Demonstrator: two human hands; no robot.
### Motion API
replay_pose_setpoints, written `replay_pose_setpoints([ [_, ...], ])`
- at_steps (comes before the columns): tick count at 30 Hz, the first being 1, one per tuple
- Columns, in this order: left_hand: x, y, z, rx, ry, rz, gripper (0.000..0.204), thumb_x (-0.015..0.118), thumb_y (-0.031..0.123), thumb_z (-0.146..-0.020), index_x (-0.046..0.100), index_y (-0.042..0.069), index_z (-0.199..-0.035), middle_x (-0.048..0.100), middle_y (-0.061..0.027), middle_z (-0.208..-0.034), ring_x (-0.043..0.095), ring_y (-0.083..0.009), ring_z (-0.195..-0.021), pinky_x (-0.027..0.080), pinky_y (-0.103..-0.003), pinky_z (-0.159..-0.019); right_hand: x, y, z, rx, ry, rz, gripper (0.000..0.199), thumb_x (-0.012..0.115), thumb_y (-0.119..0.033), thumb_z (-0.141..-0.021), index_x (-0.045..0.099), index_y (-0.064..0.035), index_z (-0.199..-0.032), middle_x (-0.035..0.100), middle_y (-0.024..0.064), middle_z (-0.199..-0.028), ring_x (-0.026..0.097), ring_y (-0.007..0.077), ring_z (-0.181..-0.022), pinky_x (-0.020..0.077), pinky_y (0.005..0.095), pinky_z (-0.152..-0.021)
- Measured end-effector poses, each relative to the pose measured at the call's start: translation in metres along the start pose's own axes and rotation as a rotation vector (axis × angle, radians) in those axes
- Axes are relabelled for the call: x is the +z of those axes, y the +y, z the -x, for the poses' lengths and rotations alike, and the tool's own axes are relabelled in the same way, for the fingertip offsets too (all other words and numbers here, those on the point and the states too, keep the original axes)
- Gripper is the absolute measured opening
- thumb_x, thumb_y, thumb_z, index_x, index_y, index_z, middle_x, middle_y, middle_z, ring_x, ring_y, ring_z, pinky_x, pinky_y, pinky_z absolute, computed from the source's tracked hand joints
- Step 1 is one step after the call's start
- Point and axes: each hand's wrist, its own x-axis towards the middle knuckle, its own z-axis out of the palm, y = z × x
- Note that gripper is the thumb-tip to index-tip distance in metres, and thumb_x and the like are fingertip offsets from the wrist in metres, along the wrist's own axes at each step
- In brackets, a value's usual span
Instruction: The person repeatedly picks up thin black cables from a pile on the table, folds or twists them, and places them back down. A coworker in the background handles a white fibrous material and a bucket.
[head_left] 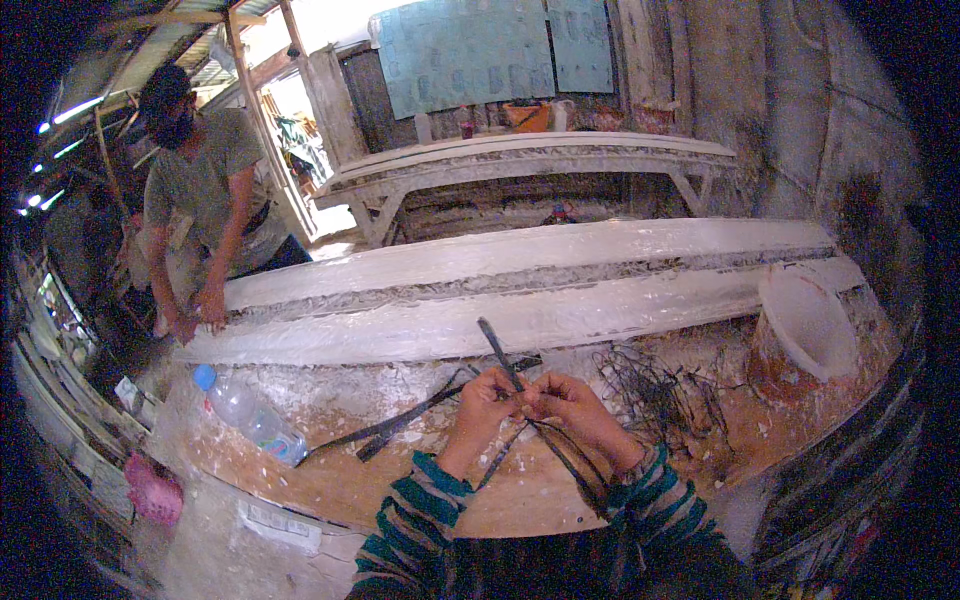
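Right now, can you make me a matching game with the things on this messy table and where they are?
Things:
1. plastic bottle
2. white bucket
3. tangle of black wire
4. dark metal strip

Places:
A. tipped over at the right end
B. held between both hands
C. lying on its side at the left
D. heaped right of the hands

Pairs: 1-C, 2-A, 3-D, 4-B

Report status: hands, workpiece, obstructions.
Left hand and right hand both gripping dark strips. Wire tangle lies right, bottle left, both apart.
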Motion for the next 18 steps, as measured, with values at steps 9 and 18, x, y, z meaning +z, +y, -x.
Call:
replay_pose_setpoints([
  [9,0.001,0.008,-0.004,-0.118,0.028,-0.176,0.023,0.070,0.010,-0.072,0.047,0.004,-0.074,0.052,-0.0021,-0.065,0.055,-0.0116,-0.061,0.050,-0.024,-0.050,-0.002,-0.001,-0.001,-0.027,0.076,0.047,0.007,0.058,-0.009,-0.081,0.055,-0.0028,-0.082,0.057,0.0026,-0.073,0.054,0.0093,-0.067,0.0443,0.0217,-0.063],
  [18,0.007,0.020,-0.001,-0.136,-0.001,-0.220,0.018,0.066,0.007,-0.075,0.049,0.004,-0.077,0.056,-0.0048,-0.070,0.056,-0.0118,-0.062,0.050,-0.025,-0.053,0.002,-0.004,0.002,-0.081,0.190,-0.062,0.014,0.063,-0.015,-0.077,0.060,-0.0018,-0.078,0.060,0.0048,-0.074,0.057,0.0129,-0.068,0.0456,0.0250,-0.063],
])
